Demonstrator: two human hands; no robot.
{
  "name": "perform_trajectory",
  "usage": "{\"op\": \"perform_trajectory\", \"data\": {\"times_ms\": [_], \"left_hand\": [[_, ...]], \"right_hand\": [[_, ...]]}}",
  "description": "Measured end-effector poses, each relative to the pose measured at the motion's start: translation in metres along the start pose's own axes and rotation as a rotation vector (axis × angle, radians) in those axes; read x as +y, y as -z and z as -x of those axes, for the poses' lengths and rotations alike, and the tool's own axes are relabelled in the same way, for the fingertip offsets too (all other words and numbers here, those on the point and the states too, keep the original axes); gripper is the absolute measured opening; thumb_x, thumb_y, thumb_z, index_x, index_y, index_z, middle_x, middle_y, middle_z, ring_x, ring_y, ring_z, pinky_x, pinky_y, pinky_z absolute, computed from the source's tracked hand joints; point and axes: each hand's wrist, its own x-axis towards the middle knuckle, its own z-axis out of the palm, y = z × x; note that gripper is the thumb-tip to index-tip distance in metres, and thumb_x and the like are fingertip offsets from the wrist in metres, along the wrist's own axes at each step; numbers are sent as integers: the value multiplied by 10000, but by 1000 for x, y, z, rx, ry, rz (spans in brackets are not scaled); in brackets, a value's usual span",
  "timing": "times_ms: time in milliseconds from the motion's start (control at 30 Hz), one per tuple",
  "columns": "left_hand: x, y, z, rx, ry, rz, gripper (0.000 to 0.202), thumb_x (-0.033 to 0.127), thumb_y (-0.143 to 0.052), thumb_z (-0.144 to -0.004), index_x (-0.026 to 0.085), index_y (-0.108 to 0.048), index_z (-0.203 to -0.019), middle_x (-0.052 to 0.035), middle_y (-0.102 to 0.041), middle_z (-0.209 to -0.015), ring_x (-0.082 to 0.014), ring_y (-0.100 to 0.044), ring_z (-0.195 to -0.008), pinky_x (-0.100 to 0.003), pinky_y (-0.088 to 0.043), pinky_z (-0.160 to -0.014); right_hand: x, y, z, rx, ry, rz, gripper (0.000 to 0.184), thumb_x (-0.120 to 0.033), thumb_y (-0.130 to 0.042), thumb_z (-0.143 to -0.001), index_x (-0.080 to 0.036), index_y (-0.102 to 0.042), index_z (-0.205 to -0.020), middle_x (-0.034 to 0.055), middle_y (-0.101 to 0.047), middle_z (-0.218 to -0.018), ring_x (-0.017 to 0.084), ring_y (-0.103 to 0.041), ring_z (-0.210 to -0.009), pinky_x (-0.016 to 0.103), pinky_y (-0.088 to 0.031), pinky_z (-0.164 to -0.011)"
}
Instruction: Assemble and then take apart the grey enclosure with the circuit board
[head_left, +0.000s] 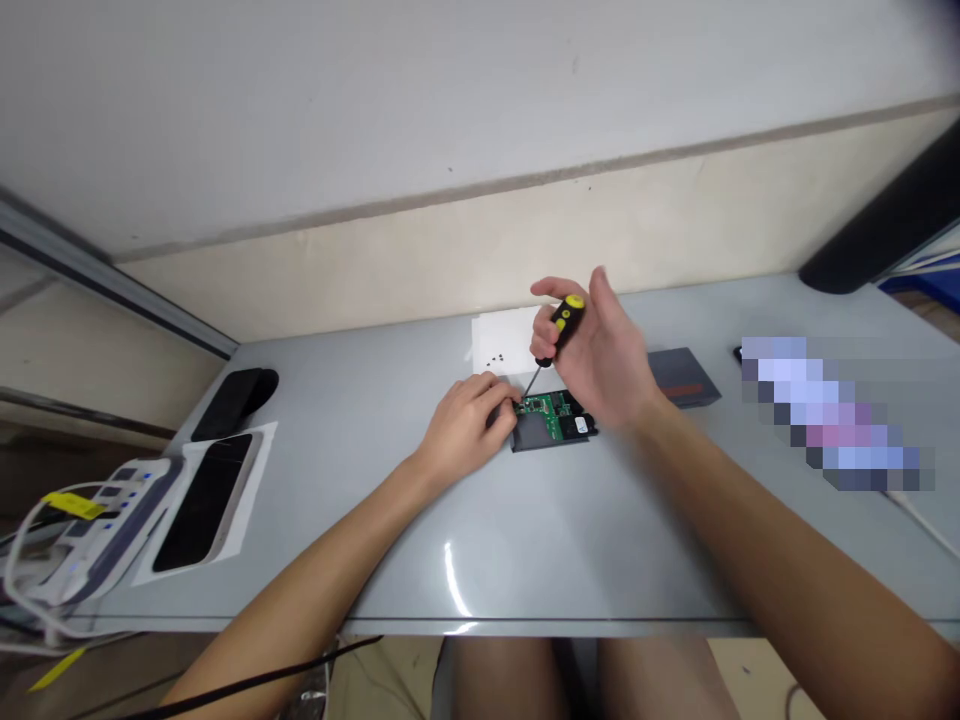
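Observation:
My right hand holds a black-and-yellow screwdriver, its handle lying against the palm and curled lower fingers while the thumb and index finger stand away. The screwdriver tilts, and its thin shaft runs down to the upper left part of a green circuit board. This board sits in a dark, flat casing lying on the table. My left hand grips the casing's left edge with bent fingers near the screwdriver tip. What the tip touches is too small to tell.
Several tiny dark screws lie on white paper behind the casing. A dark grey cover is at the right, with a blurred-out phone-shaped thing beyond. Leftward are a phone, a black object and a power strip.

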Motion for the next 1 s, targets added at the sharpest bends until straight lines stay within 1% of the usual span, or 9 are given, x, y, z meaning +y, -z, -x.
{"op": "perform_trajectory", "data": {"times_ms": [133,200,267,400,533,667,833,900,1000], "left_hand": [[0,-1,0,11,0,9,272,148,-459,-985,208,-723,-1010,-39,-705,-918,-195,-653,-821,-340,-508,-776],[-1,-1,0,13,-2,11,274,155,-459,-987,208,-726,-1019,-38,-704,-915,-196,-653,-821,-340,-508,-774],[-1,-1,0,15,-5,12,278,156,-457,-989,206,-726,-1031,-39,-706,-924,-197,-652,-824,-341,-509,-778],[0,0,0,-1,-2,10,283,154,-450,-986,205,-725,-1029,-46,-704,-933,-200,-650,-834,-344,-511,-787],[0,1,0,-14,15,19,289,161,-447,-989,210,-730,-1020,-50,-704,-942,-201,-651,-842,-348,-520,-806],[0,1,0,-15,17,23,289,165,-450,-993,209,-734,-1025,-53,-705,-940,-202,-651,-839,-351,-524,-798],[1,1,0,-16,12,8,290,157,-451,-990,204,-734,-1038,-52,-703,-944,-199,-651,-837,-350,-523,-804],[1,1,0,-15,8,7,286,148,-452,-985,200,-731,-1022,-49,-700,-937,-197,-649,-828,-347,-520,-797],[1,1,-1,-9,7,15,281,137,-457,-983,201,-729,-1012,-46,-698,-940,-191,-651,-824,-339,-519,-800]], "right_hand": [[-5,0,3,-15,-16,27,441,-645,-833,-782,-254,-655,-881,-21,-594,-813,138,-626,-781,296,-529,-734],[-4,-1,4,5,5,20,483,-583,-920,-698,-249,-588,-800,-28,-609,-836,144,-657,-850,296,-541,-784],[0,-1,3,26,14,11,567,-564,-950,-663,-247,-487,-745,-53,-567,-754,125,-632,-770,286,-529,-740],[6,-2,0,57,48,86,571,-699,-842,-736,-263,-475,-779,-95,-389,-604,88,-408,-536,269,-407,-551],[2,-2,2,6,15,59,534,-792,-685,-828,-268,-627,-910,-36,-507,-708,126,-536,-640,295,-466,-616],[0,-1,4,6,18,78,503,-692,-837,-749,-255,-595,-809,-14,-582,-792,146,-617,-788,292,-492,-690],[6,1,1,64,43,113,613,-702,-850,-718,-257,-428,-746,-71,-450,-647,110,-498,-602,282,-439,-603],[5,1,0,67,55,131,586,-775,-763,-761,-264,-475,-777,-72,-412,-625,114,-469,-570,287,-431,-584],[-1,-2,3,15,19,128,568,-824,-665,-815,-263,-585,-849,-32,-505,-688,141,-550,-654,300,-477,-637]]}}
